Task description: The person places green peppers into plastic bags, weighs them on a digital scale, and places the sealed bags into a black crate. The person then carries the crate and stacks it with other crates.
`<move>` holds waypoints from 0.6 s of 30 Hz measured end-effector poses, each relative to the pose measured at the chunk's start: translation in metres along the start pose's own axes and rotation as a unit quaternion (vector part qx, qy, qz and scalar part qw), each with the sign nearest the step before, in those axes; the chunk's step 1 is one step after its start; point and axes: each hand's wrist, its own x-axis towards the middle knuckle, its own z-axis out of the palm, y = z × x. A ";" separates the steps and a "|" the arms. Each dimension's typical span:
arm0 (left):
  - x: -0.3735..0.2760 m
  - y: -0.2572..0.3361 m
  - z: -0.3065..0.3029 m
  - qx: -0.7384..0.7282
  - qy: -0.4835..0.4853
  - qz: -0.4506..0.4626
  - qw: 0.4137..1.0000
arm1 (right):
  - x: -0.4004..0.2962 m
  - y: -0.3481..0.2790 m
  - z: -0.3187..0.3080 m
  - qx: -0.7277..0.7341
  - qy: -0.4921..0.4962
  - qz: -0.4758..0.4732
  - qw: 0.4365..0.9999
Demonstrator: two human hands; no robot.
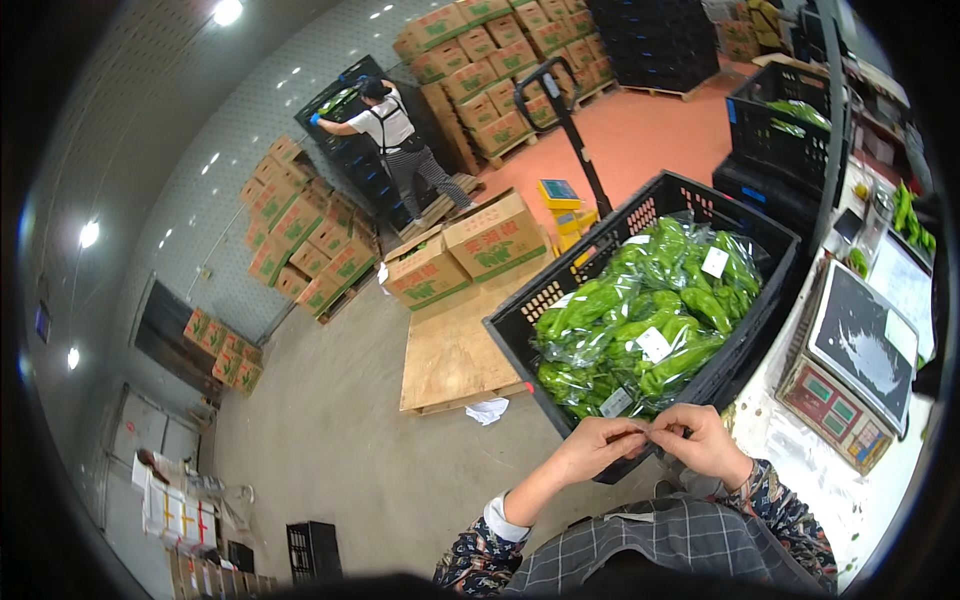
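Note:
My left hand (pixel 600 448) and my right hand (pixel 694 441) meet fingertip to fingertip over the near edge of a black plastic crate (pixel 525 381). Between the pinched fingers there seems to be a bit of clear plastic, too small to tell for sure. Clear plastic bags of green peppers (pixel 660 307) fill the crate, several bearing white labels (pixel 654 344). To the right of the hands, a weighing scale (pixel 862 345) with a worn dark platform sits on a white table (pixel 802 457).
Two cardboard boxes (pixel 495 244) stand on a wooden pallet (pixel 450 352) beyond the crate. A pallet jack handle (pixel 562 112) rises behind. Another black crate (pixel 787 112) holds peppers at upper right. A person (pixel 397 135) works at stacked black crates (pixel 360 180), near stacked cartons (pixel 315 232).

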 end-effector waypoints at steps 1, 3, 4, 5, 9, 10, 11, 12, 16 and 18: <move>-0.012 -0.004 -0.005 -0.023 0.016 -0.024 0.999 | 0.000 -0.004 0.008 -0.008 -0.012 -0.009 1.000; -0.036 -0.006 -0.014 -0.047 0.038 -0.049 0.997 | 0.002 -0.008 0.022 -0.010 -0.039 -0.044 0.998; -0.049 -0.004 -0.019 -0.048 0.044 -0.049 0.997 | 0.000 -0.008 0.027 -0.005 -0.041 -0.025 0.999; -0.060 -0.003 -0.024 -0.049 0.049 -0.049 0.996 | -0.001 -0.008 0.032 -0.001 -0.043 -0.006 0.999; -0.099 -0.058 -0.057 -0.137 0.034 -0.050 0.989 | -0.010 -0.003 0.046 -0.013 -0.031 0.001 0.999; -0.110 -0.081 -0.064 -0.178 0.075 -0.080 0.978 | -0.013 -0.006 0.047 -0.021 -0.043 0.018 0.999; -0.122 -0.110 -0.070 -0.218 0.116 -0.110 0.963 | -0.015 -0.005 0.049 -0.014 -0.051 0.026 0.998; -0.137 -0.146 -0.075 -0.258 0.158 -0.141 0.943 | -0.017 -0.003 0.051 -0.007 -0.060 0.034 0.998; -0.197 -0.220 -0.057 0.642 0.173 -0.406 0.627 | -0.025 0.003 0.056 -0.025 -0.074 0.057 0.995; -0.207 -0.221 -0.083 0.404 0.171 -0.405 0.802 | -0.029 0.009 0.055 -0.038 -0.054 0.061 0.996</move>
